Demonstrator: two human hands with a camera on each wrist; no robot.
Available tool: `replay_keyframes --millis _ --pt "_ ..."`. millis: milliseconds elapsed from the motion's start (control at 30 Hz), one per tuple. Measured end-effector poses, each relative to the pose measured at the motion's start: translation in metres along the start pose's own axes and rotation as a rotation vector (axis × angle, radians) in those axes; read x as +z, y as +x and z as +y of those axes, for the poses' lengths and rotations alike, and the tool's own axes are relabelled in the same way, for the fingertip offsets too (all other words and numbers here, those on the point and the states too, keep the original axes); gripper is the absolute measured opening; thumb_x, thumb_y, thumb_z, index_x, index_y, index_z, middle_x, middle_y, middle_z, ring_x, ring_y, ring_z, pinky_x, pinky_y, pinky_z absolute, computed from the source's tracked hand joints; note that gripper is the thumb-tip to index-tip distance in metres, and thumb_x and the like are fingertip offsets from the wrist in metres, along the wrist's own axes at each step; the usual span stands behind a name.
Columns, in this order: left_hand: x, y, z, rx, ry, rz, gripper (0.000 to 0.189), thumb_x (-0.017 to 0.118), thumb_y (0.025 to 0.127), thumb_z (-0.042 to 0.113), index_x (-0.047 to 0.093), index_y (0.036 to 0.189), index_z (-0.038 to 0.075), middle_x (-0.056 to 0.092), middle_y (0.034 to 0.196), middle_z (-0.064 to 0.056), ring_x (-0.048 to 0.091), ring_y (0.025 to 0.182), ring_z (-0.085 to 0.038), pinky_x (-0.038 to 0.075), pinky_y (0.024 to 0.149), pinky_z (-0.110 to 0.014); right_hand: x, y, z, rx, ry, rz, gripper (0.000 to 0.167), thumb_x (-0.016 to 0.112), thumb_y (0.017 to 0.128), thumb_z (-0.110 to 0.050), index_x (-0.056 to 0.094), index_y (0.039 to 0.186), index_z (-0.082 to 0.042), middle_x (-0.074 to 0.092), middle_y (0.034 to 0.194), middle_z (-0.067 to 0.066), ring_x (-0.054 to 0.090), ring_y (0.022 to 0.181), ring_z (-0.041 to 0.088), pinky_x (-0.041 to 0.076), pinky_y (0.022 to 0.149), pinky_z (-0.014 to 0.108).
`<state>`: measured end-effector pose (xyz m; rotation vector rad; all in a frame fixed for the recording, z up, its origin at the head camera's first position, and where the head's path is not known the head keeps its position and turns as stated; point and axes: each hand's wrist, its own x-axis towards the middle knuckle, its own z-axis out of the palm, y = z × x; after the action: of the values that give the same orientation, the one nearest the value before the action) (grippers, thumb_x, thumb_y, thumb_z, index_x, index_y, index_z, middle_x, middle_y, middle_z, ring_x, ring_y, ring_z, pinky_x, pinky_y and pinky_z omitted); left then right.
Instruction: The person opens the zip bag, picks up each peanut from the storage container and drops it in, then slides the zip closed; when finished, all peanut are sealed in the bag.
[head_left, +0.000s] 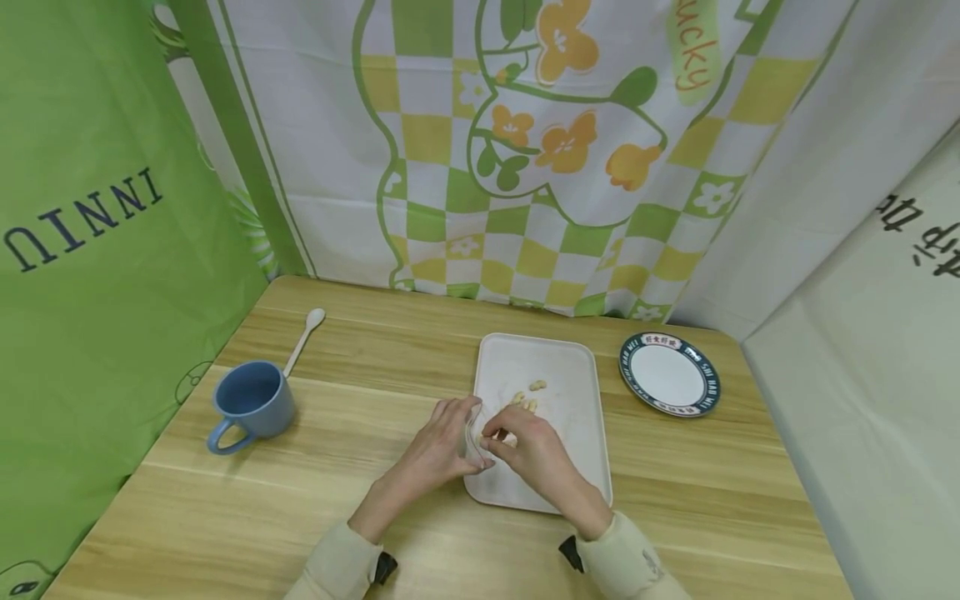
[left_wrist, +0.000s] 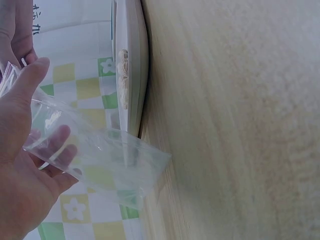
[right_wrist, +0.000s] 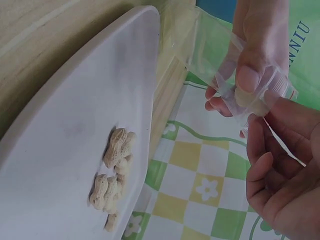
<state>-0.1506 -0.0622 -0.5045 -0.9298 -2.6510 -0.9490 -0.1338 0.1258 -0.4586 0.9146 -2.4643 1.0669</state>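
Observation:
My left hand (head_left: pixel 438 437) holds a clear plastic zip bag (left_wrist: pixel 105 155) by its mouth, thumb on one side and fingers spread along the other. The bag hangs down flat, its lower end overlapping the tray's edge in the left wrist view. My right hand (head_left: pixel 536 446) pinches a pale peanut (right_wrist: pixel 251 104) between thumb and forefinger, right at the bag's mouth; the bag's film partly covers it. Below the hands lies a white rectangular tray (head_left: pixel 577 442), with several unshelled peanuts (right_wrist: pixel 117 147) grouped on it.
A blue mug (head_left: pixel 258 408) stands at the left of the wooden table (head_left: pixel 360 358), with a white spoon (head_left: pixel 302 340) beside it. To the tray's right is a plate (head_left: pixel 667 375) with a dark patterned rim. A printed curtain (head_left: pixel 450 217) hangs along the table's back edge.

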Motion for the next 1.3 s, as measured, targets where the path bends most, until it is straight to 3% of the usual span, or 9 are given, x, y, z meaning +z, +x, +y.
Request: replay_keyframes --millis 200,367,667,1000,1300 --pt "0.000 0.000 0.000 0.010 0.007 -0.003 0.085 0.084 0.072 0.036 0.039 0.136 0.004 0.052 0.120 -0.009 0.046 0.110 -0.023 0.051 0.087 -0.033 -0.005 -0.001 0.001 0.033 -0.025 -0.026 0.011 0.077 0.080 -0.007 0.069 0.086 -0.012 0.064 0.084 -0.005 0.059 0.073 0.008 0.051 0.061 0.026" --pt "-0.002 0.000 0.000 0.008 0.014 -0.002 0.086 0.085 0.071 0.034 0.039 0.137 0.003 0.052 0.118 -0.008 0.046 0.110 -0.022 0.050 0.088 -0.033 -0.017 0.000 0.010 0.080 -0.046 0.002 0.007 0.074 0.083 -0.009 0.070 0.087 -0.014 0.065 0.086 -0.007 0.054 0.069 0.002 0.049 0.058 0.025" --pt "-0.005 0.000 -0.002 -0.016 -0.019 0.032 0.088 0.088 0.067 0.029 0.041 0.137 0.003 0.053 0.121 -0.011 0.047 0.108 -0.022 0.051 0.088 -0.033 -0.037 -0.001 0.062 0.208 -0.122 0.066 0.007 0.074 0.082 -0.001 0.071 0.084 -0.007 0.065 0.079 -0.001 0.057 0.070 0.011 0.049 0.058 0.028" --pt "-0.005 -0.002 -0.003 -0.031 -0.036 0.017 0.089 0.087 0.069 0.032 0.039 0.138 0.004 0.052 0.123 -0.011 0.046 0.112 -0.022 0.050 0.093 -0.034 -0.043 -0.001 0.114 0.346 -0.168 -0.052 0.004 0.070 0.086 -0.003 0.070 0.089 -0.001 0.064 0.082 0.006 0.059 0.074 0.019 0.049 0.063 0.029" --pt "-0.006 -0.003 -0.003 -0.016 -0.031 0.025 0.089 0.086 0.070 0.031 0.039 0.138 0.001 0.052 0.124 -0.012 0.046 0.115 -0.024 0.049 0.094 -0.036 -0.038 0.018 0.131 0.326 -0.189 -0.144 0.015 0.070 0.087 -0.005 0.070 0.102 -0.002 0.066 0.094 0.011 0.063 0.082 0.024 0.053 0.070 0.037"
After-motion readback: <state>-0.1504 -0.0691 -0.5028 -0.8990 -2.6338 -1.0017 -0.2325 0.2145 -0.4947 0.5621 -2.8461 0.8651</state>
